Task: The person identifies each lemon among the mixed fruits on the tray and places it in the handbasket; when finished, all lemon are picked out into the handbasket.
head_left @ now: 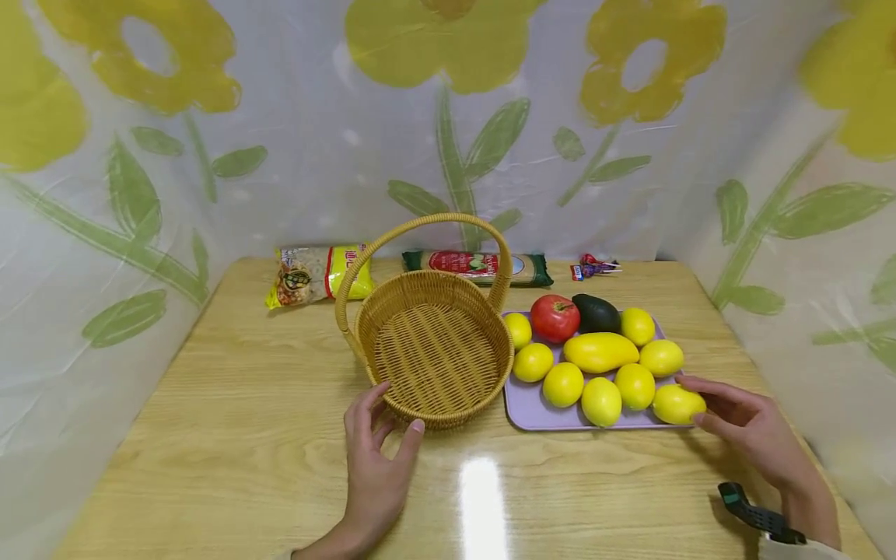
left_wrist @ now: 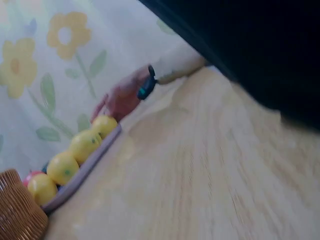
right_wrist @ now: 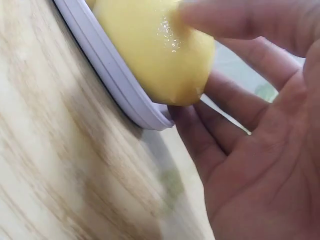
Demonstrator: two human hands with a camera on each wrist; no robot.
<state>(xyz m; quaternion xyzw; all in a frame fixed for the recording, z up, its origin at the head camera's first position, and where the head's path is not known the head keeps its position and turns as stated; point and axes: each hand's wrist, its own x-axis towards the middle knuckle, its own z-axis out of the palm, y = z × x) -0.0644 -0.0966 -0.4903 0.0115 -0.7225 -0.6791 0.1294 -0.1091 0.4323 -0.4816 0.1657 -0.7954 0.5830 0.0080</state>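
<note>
A round wicker basket (head_left: 434, 420) with a tall arched handle stands mid-table, its woven bottom bare. My left hand (head_left: 378, 459) is at its front left rim, index fingertip and thumb touching the edge, fingers loosely bent. To the right lies a lilac tray (head_left: 532, 416) of fruit. At its front right corner my right hand (head_left: 759, 432) holds a lemon (head_left: 677, 404) between thumb and fingers. In the right wrist view the thumb presses the lemon (right_wrist: 155, 55) from one side and the fingers reach behind it. The lemon is still over the tray's rim (right_wrist: 127, 95).
The tray also bears several lemons (head_left: 600, 402), a yellow mango (head_left: 600, 353), a red round fruit (head_left: 555, 317) and a dark avocado (head_left: 596, 313). Along the back lie a yellow food bag (head_left: 318, 276), a long green-ended packet (head_left: 476, 267) and lollipops (head_left: 595, 266). Flowered curtains (head_left: 301, 155) enclose the table.
</note>
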